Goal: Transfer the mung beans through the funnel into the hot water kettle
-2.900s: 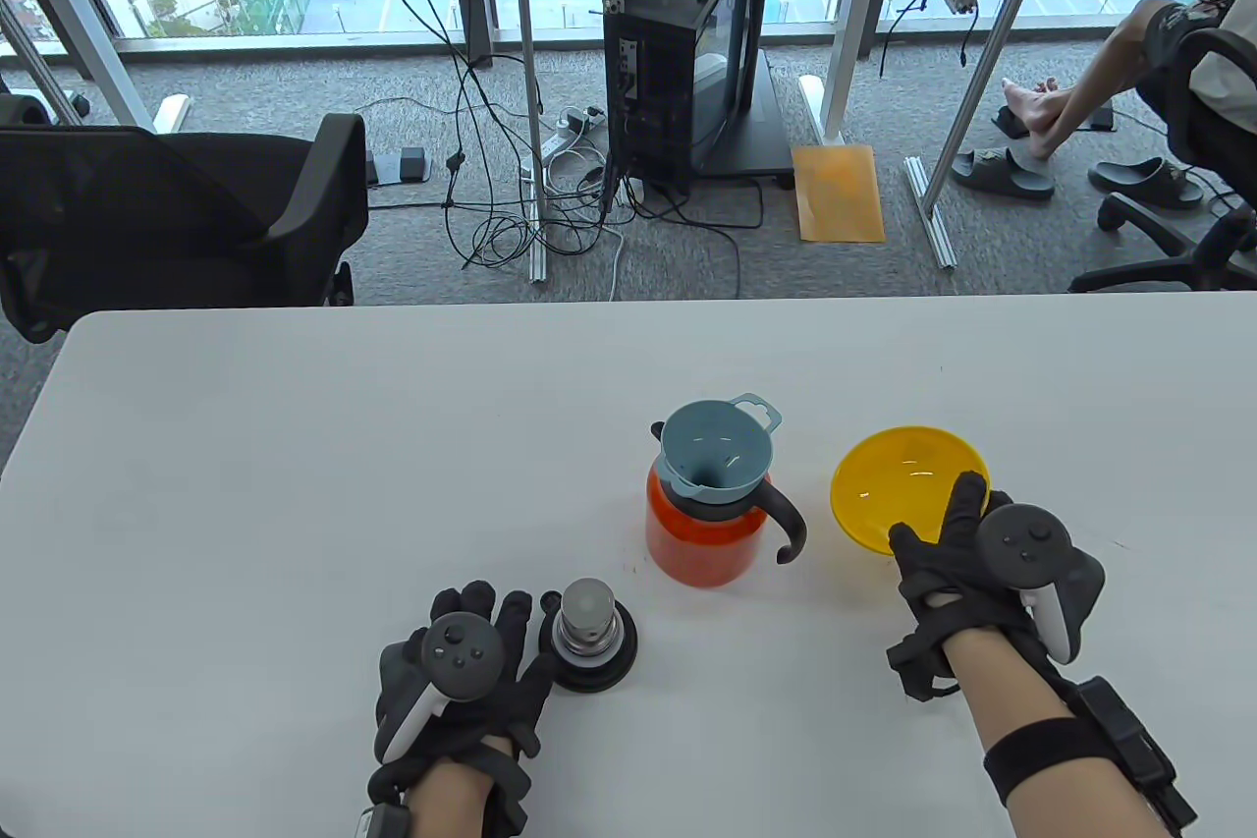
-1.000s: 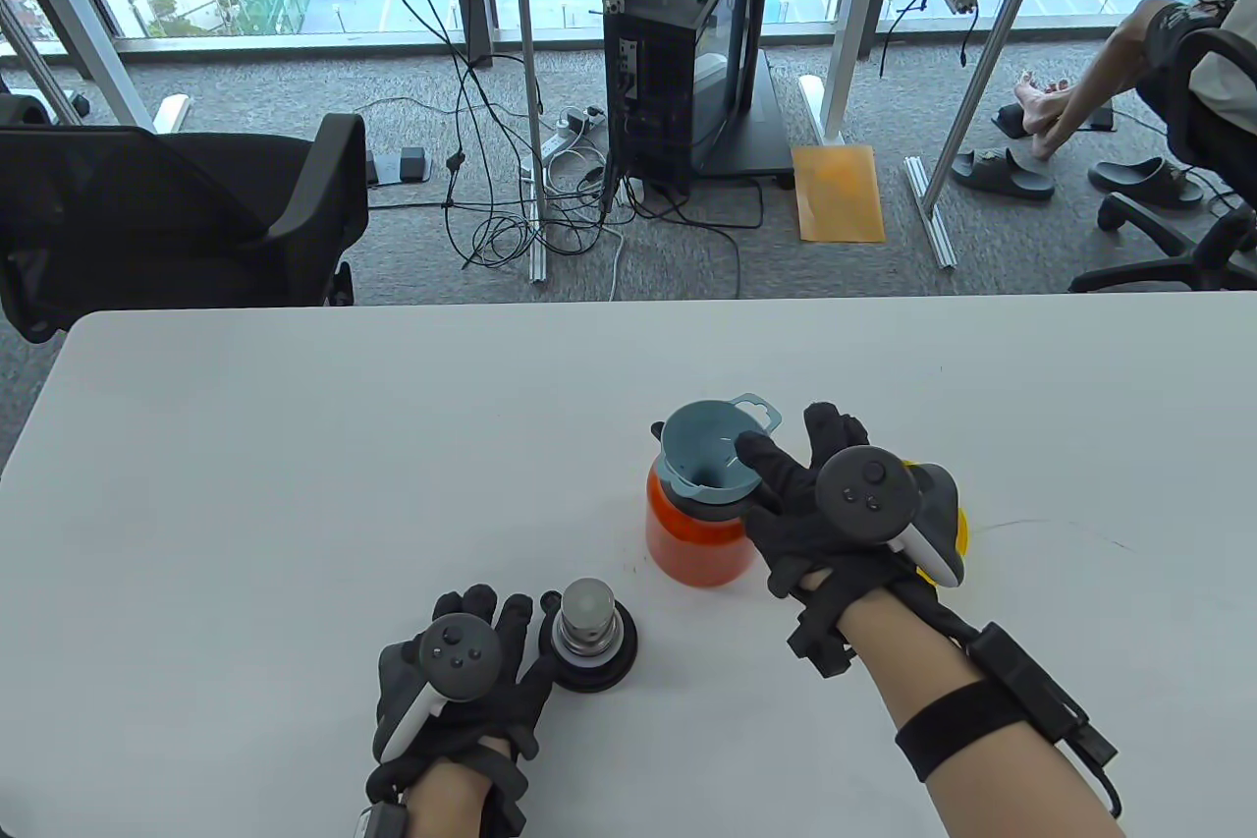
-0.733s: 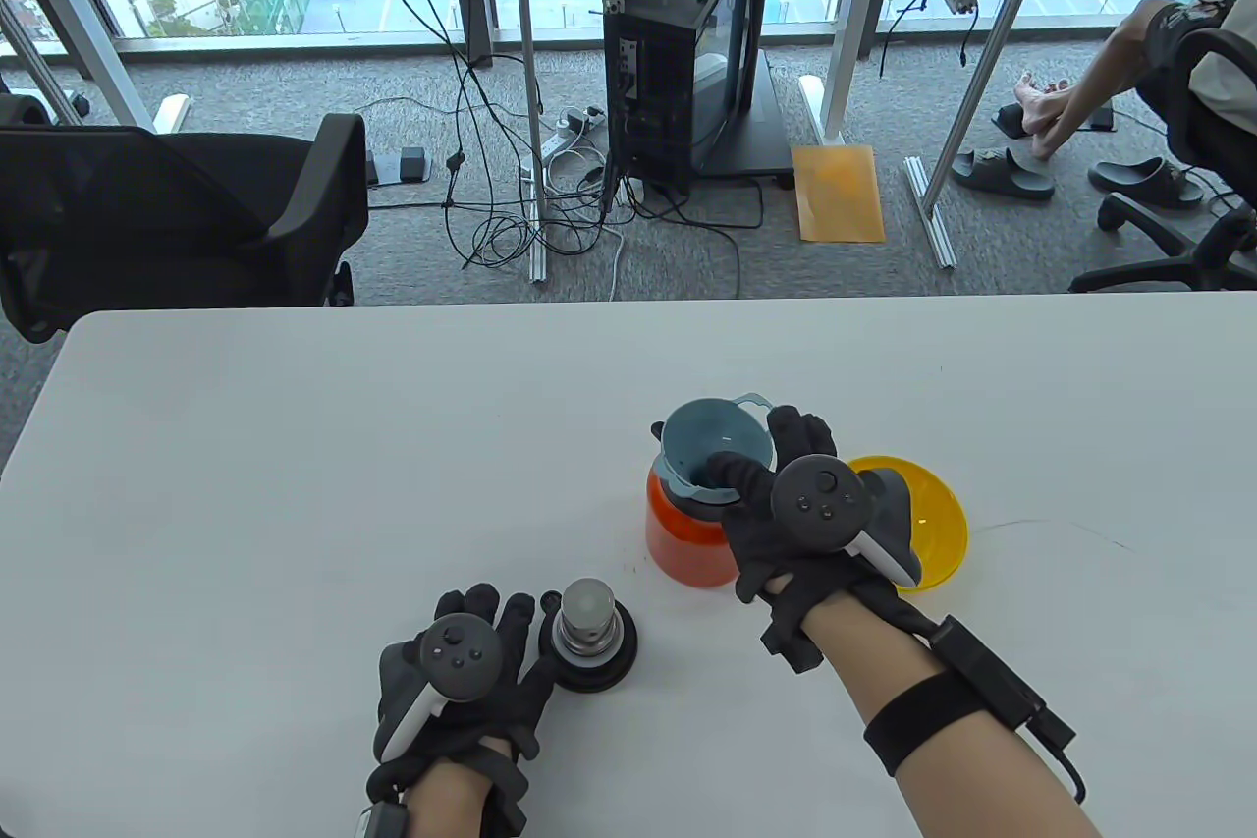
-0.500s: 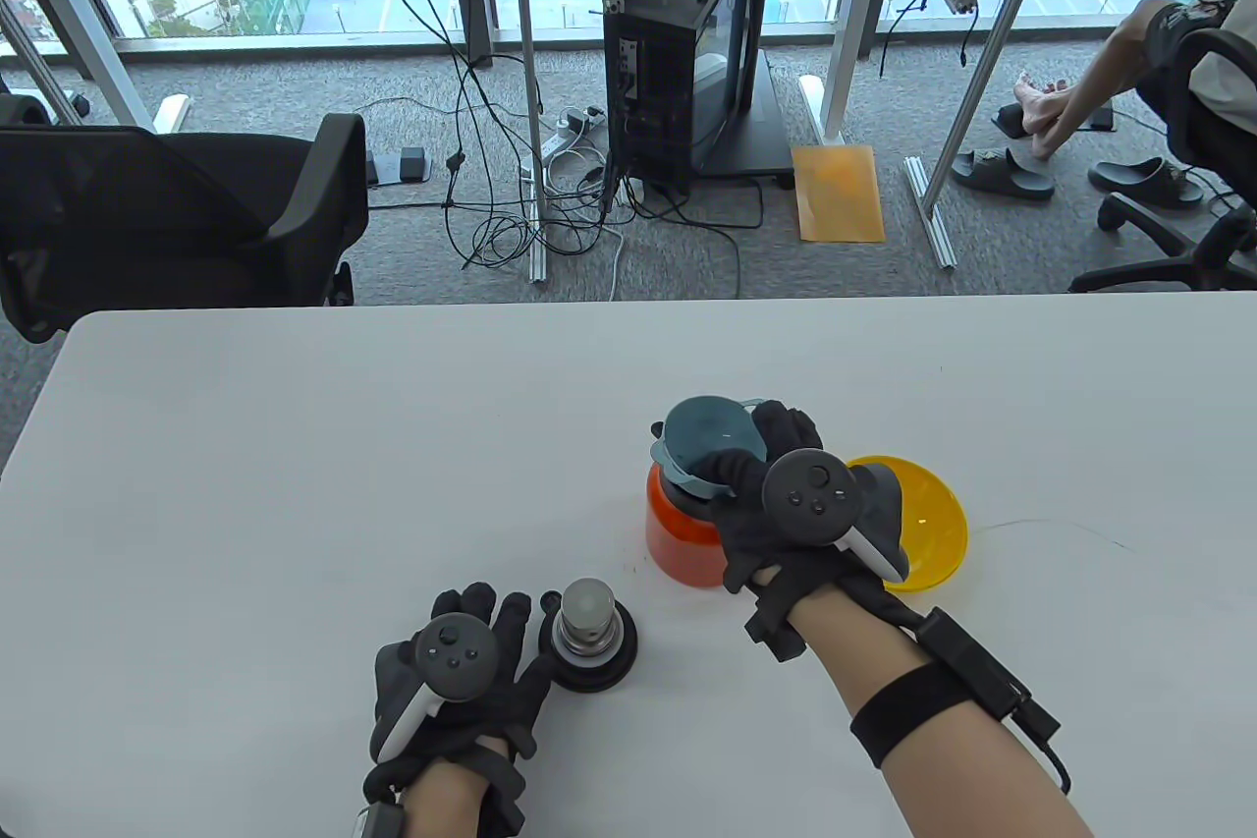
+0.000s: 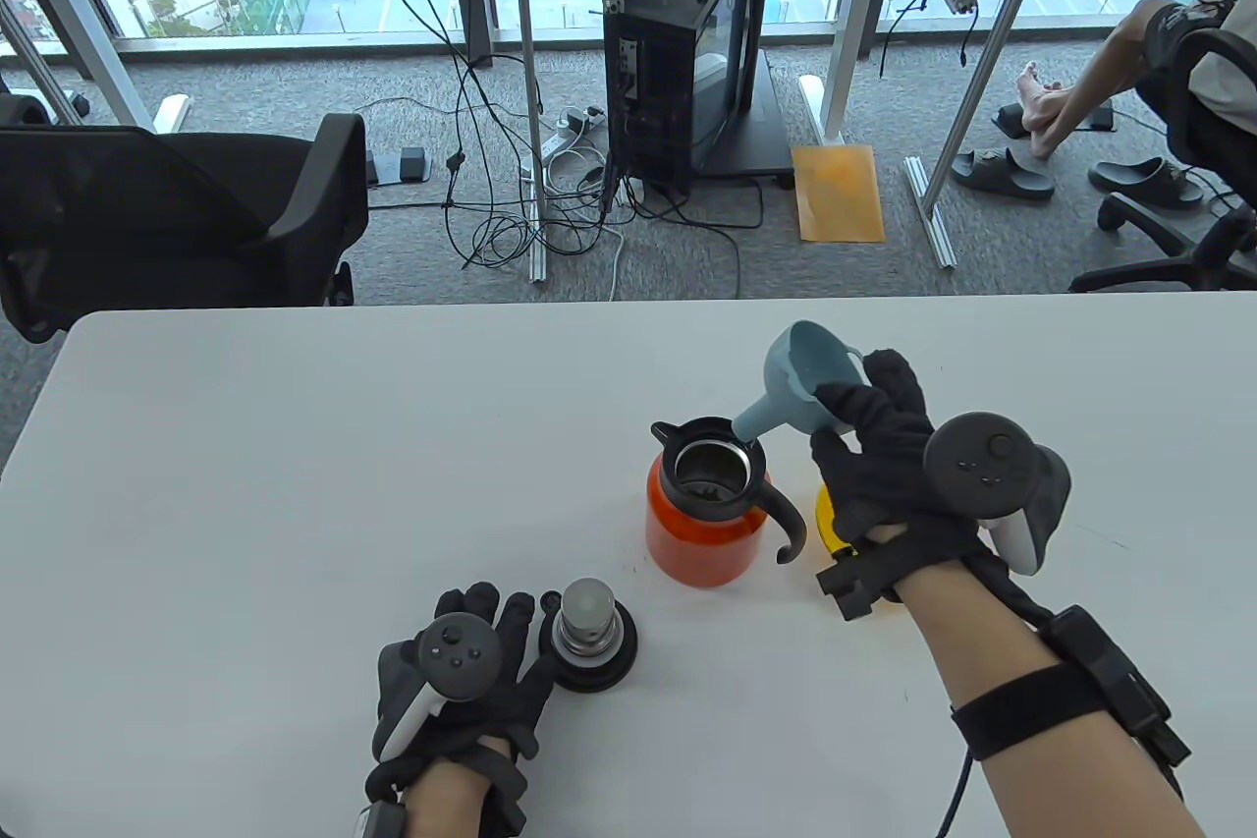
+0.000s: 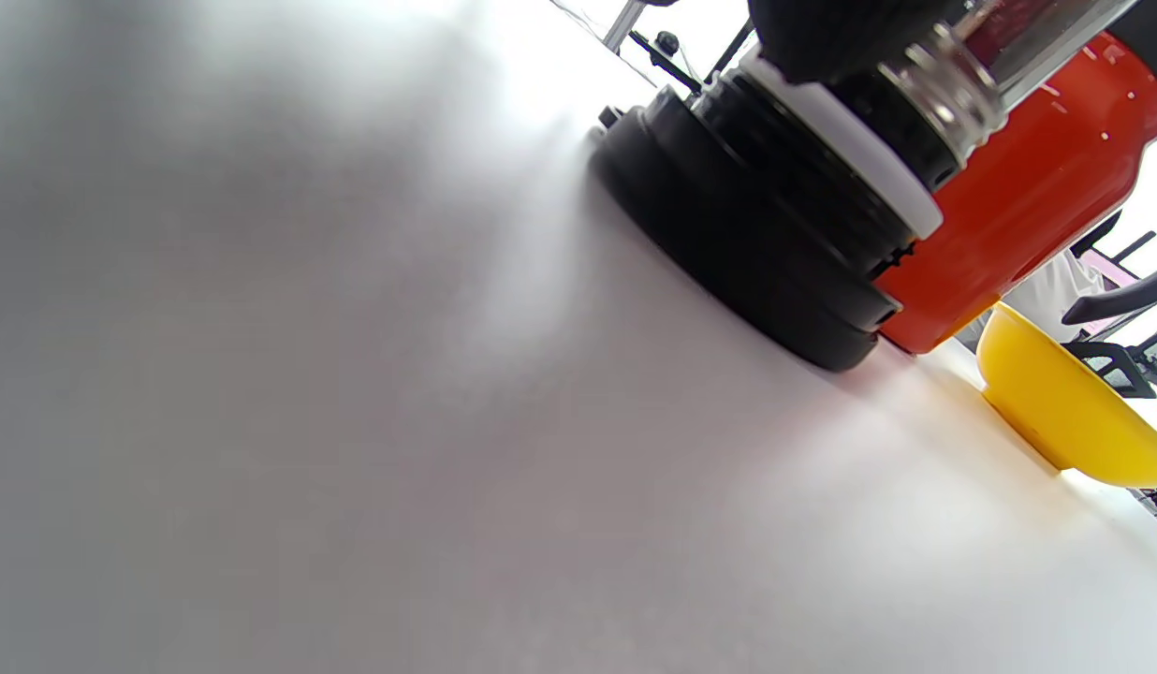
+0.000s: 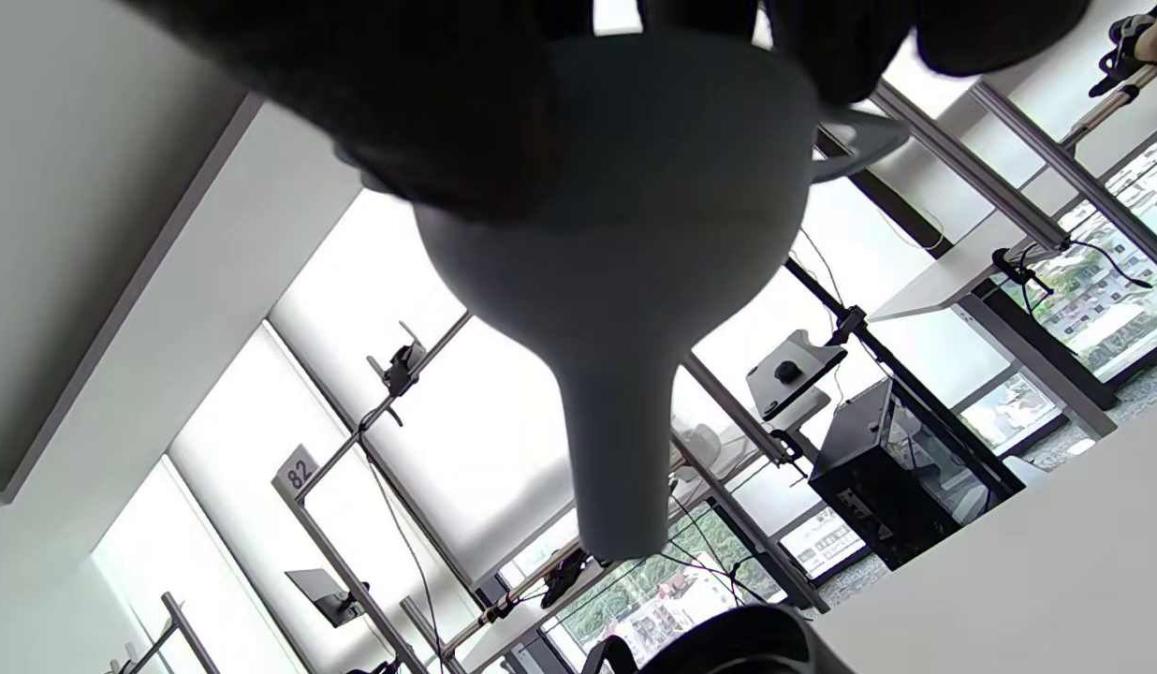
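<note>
The orange kettle (image 5: 699, 529) stands uncovered mid-table, its black mouth open with dark contents inside; it also shows in the left wrist view (image 6: 1018, 197). My right hand (image 5: 869, 445) grips the blue-grey funnel (image 5: 797, 386) and holds it tilted in the air just right of and above the kettle mouth, spout pointing down-left. In the right wrist view the funnel (image 7: 625, 281) hangs from my fingers. My left hand (image 5: 462, 671) rests flat on the table, touching the kettle lid (image 5: 587, 634). The yellow bowl (image 5: 830, 524) is mostly hidden under my right wrist.
The kettle lid (image 6: 775, 243) stands upside down on the white table (image 5: 295, 484), left of the kettle. The yellow bowl (image 6: 1065, 412) sits right of the kettle. A black chair (image 5: 167, 219) stands beyond the far left edge.
My right hand left the yellow bowl, moved left to the funnel, gripped it and lifted it out of the kettle, up and to the right. The left hand stayed still.
</note>
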Demonstrator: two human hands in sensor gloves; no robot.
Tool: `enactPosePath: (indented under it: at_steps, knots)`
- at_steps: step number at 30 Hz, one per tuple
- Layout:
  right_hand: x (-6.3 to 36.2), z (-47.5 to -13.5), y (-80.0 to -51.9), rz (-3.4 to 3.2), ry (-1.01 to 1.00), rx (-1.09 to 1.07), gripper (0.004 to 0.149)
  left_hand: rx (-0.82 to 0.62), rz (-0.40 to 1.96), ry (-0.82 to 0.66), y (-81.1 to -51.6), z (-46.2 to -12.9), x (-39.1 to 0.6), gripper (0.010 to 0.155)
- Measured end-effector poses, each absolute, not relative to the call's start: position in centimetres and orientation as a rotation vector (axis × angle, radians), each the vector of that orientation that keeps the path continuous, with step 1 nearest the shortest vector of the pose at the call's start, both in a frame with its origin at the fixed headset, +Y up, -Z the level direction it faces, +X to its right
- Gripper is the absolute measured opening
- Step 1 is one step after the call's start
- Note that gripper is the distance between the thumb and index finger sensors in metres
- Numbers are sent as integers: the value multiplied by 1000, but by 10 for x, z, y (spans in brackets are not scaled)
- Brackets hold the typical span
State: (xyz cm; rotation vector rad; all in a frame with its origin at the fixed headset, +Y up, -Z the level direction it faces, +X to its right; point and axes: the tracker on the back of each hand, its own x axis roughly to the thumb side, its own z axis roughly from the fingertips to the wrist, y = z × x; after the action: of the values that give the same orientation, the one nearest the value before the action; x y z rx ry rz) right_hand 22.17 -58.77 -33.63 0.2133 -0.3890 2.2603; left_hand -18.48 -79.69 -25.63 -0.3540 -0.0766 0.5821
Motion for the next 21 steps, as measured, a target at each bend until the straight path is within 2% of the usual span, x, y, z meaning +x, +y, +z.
enactPosePath:
  at_steps: [4, 11, 21]
  knots:
    - [251, -334, -597, 2240, -392, 118, 48, -353, 584, -78, -797, -256, -185, 74]
    - [292, -327, -643, 2274, -337, -20, 49, -354, 584, -77, -797, -256, -184, 74]
    - [306, -318, -702, 2335, -180, -102, 49, -356, 580, -79, -797, -256, -184, 74]
